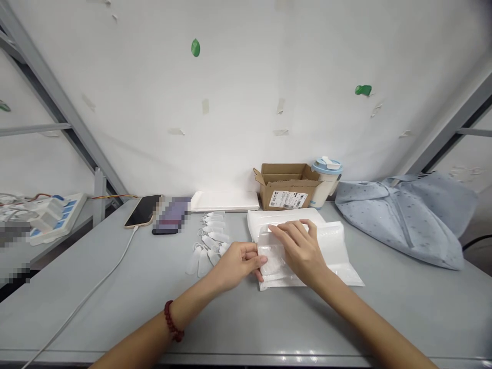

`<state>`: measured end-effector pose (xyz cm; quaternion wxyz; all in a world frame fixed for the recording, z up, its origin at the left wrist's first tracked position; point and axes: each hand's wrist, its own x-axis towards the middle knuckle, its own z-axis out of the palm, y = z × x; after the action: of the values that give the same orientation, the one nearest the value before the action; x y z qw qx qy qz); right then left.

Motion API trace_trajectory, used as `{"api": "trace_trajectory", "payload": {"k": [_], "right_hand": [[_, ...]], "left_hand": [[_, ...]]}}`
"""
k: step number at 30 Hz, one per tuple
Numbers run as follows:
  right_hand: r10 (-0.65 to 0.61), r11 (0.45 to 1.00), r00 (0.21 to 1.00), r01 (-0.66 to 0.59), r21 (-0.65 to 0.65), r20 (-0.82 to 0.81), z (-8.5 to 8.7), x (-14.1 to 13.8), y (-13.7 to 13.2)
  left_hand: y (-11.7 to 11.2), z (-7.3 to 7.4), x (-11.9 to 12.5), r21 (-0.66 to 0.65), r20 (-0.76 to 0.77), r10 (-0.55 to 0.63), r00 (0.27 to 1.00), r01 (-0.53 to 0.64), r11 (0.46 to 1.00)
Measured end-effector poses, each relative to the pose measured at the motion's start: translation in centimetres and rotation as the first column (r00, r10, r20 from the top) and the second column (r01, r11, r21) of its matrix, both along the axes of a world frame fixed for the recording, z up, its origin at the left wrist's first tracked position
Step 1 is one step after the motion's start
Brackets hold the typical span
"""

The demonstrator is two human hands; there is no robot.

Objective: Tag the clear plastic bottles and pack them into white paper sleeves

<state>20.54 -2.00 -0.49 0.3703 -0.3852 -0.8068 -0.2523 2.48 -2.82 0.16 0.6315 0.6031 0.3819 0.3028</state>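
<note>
A white poly mailer (336, 248) lies on the table in front of me, overlapping another white padded mailer (265, 218) behind it. On top of it is a clear plastic bag (272, 258), partly covered by my hands. My left hand (242, 260) pinches the bag's left edge between thumb and fingers. Curled over the bag's upper part, my right hand (302, 251) grips it near the top edge; the thumb's hold is partly hidden. Several small white tags (211, 236) with loops lie just left of my left hand.
Behind stand an open cardboard box (288, 192) and a blue-lidded cup (326, 182). A pale blue fabric bag (400, 215) lies at right. White sheets (225, 201), a phone (144, 211) on a white cable (111, 271), and a purple item (171, 215) sit at left.
</note>
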Motion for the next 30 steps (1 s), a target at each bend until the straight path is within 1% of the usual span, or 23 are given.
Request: {"api": "trace_trajectory", "payload": {"k": [2,4,6,8,11,13,15,17,18,19,20,21,23,24,25,26,27,28,30], "right_hand": [[0.005,0.991,1.000,-0.001,-0.136,0.030,-0.5,0.2,0.5],[0.008,0.971,0.999,-0.001,-0.239,0.031,-0.9,0.2,0.9],[0.007,0.951,1.000,-0.002,-0.310,0.017,-1.2,0.2,1.1],[-0.003,0.930,1.000,0.008,-0.369,0.014,-1.3,0.1,1.1],[-0.018,0.899,0.999,0.037,-0.436,0.047,-1.3,0.1,1.0],[-0.037,0.880,0.997,0.067,-0.470,0.074,-1.3,0.1,1.0],[-0.059,0.861,0.993,0.102,-0.498,0.101,-1.3,0.0,1.0],[-0.076,0.846,0.989,0.129,-0.517,0.123,-1.4,0.0,1.0],[-0.078,0.842,0.988,0.135,-0.522,0.131,-1.4,-0.1,1.0],[-0.077,0.839,0.988,0.137,-0.526,0.134,-1.3,-0.1,0.9],[-0.077,0.837,0.988,0.136,-0.530,0.133,-1.3,-0.1,0.9],[-0.076,0.834,0.989,0.135,-0.535,0.131,-1.3,-0.1,0.8],[-0.074,0.828,0.990,0.128,-0.546,0.120,-1.3,-0.1,0.8],[-0.073,0.826,0.991,0.123,-0.551,0.111,-1.3,-0.1,0.8],[-0.070,0.825,0.993,0.113,-0.554,0.099,-1.3,0.0,0.8],[-0.064,0.825,0.994,0.099,-0.556,0.083,-1.3,0.0,0.8],[-0.057,0.827,0.996,0.084,-0.556,0.065,-1.3,0.1,0.8],[-0.050,0.829,0.998,0.067,-0.555,0.046,-1.3,0.1,0.8],[-0.043,0.834,0.999,0.043,-0.550,0.013,-1.3,0.2,0.8]], "left_hand": [[0.0,-0.5,0.2,-0.114,0.038,-0.015,0.999,0.019,0.993],[0.1,-1.0,0.2,-0.186,0.052,0.006,0.999,0.004,0.983],[0.2,-1.1,0.1,-0.224,0.039,0.033,0.999,-0.023,0.974],[0.3,-1.1,-0.1,-0.231,0.030,0.051,0.998,-0.043,0.972],[0.5,-0.9,-0.4,-0.194,0.040,0.075,0.996,-0.066,0.979],[0.7,-0.8,-0.5,-0.159,0.028,0.109,0.994,-0.103,0.982],[1.2,-0.6,-0.8,-0.103,-0.036,0.169,0.985,-0.172,0.980],[2.0,-0.3,-1.4,0.022,-0.132,0.263,0.956,-0.262,0.965],[2.5,-0.2,-2.0,0.120,-0.177,0.321,0.930,-0.303,0.945],[3.2,-0.2,-2.7,0.240,-0.209,0.390,0.897,-0.340,0.909],[4.0,-0.2,-3.6,0.371,-0.230,0.473,0.850,-0.373,0.850],[4.9,-0.3,-4.7,0.516,-0.247,0.555,0.794,-0.377,0.769],[6.9,-0.9,-7.3,0.769,-0.260,0.719,0.644,-0.312,0.558],[7.8,-1.3,-8.6,0.843,-0.263,0.767,0.585,-0.247,0.478],[8.8,-1.8,-10.0,0.886,-0.274,0.797,0.539,-0.180,0.427],[9.7,-2.4,-11.2,0.906,-0.301,0.809,0.505,-0.114,0.408],[10.5,-2.9,-12.2,0.912,-0.332,0.813,0.477,-0.059,0.407],[11.1,-3.4,-13.0,0.908,-0.369,0.811,0.454,-0.013,0.420],[12.0,-4.3,-13.9,0.896,-0.417,0.812,0.408,0.032,0.443]]}}
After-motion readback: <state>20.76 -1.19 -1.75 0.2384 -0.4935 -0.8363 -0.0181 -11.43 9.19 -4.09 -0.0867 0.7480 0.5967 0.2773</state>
